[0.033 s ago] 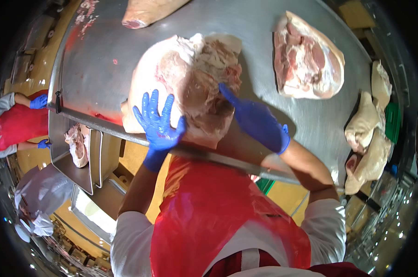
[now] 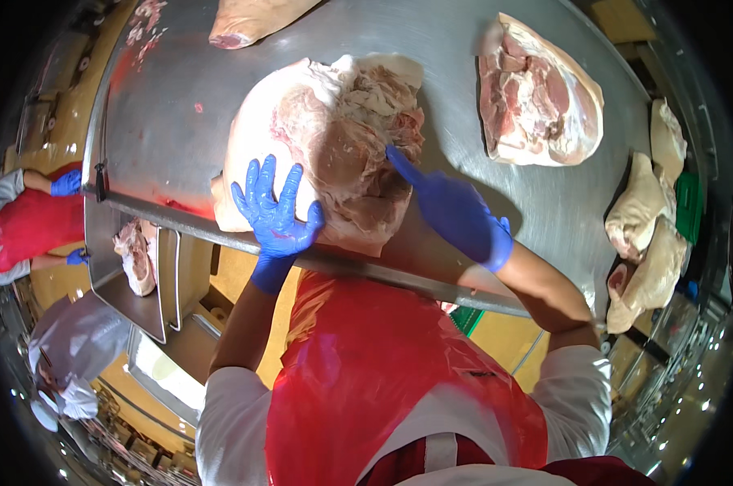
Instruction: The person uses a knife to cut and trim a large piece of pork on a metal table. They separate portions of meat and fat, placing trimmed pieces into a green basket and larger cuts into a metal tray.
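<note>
A large pork leg (image 2: 342, 154), pale fat on its left and pink cut meat on its right, lies at the front edge of the metal table (image 2: 172, 105). My left hand (image 2: 275, 212), in a blue glove, rests on its near left part with fingers spread. On the right, my gloved right hand (image 2: 455, 209) reaches in with the index finger stretched to the meat's right side. The other fingers of that hand look curled under and are mostly hidden, so anything inside them cannot be made out.
Another pork leg (image 2: 540, 97) lies cut side up at the right. A skin-on piece (image 2: 257, 18) sits at the far edge. Several pale pieces (image 2: 646, 202) lie along the right side, near a green crate (image 2: 689, 206). At left, a co-worker in a red apron (image 2: 42, 219) stands beyond a metal bin (image 2: 107, 279).
</note>
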The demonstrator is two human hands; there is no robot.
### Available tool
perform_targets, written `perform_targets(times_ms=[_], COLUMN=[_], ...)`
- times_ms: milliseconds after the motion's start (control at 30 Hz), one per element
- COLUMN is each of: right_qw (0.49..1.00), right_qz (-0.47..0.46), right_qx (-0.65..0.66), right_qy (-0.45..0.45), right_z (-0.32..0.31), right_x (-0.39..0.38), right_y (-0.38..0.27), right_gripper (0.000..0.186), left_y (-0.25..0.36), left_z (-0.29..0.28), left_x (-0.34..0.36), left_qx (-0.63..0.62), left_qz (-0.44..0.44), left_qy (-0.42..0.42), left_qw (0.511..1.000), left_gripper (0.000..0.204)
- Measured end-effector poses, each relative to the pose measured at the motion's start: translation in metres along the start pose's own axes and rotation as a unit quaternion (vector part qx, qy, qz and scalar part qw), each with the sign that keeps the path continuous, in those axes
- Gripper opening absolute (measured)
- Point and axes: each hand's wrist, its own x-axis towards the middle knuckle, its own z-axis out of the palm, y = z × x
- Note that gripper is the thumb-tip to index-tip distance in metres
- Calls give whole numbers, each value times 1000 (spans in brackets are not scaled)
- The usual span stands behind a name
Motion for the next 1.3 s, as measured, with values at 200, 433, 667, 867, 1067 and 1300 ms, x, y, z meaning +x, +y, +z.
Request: perform_targets(times_ms=[200,433,667,867,1067,1300], right_qw=[936,971,912,800,674,884], right_qz=[149,124,154,167,111,156], right_qx=[296,131,362,569,710,437], right_qy=[-121,-158,-119,-85,-169,60], right_z=[-26,-22,-20,5,25,79], right_x=[2,-3,6,-27,-32,-46], right_y=[0,-2,15,36,79,10], right_gripper=[90,95,79,78,64,66], left_y=[-12,-34,-73,-56,58,81], left_z=[3,-5,3,-22,20,90], left_x=[24,43,68,119,204,286], left_qx=[-63,-88,-55,39,-178,-67], left_qz=[22,60,92,78,228,298], left_qy=[22,13,18,-103,-315,-518], left_qw=[998,994,994,991,904,799], left_gripper=[61,60,62,54,40,29])
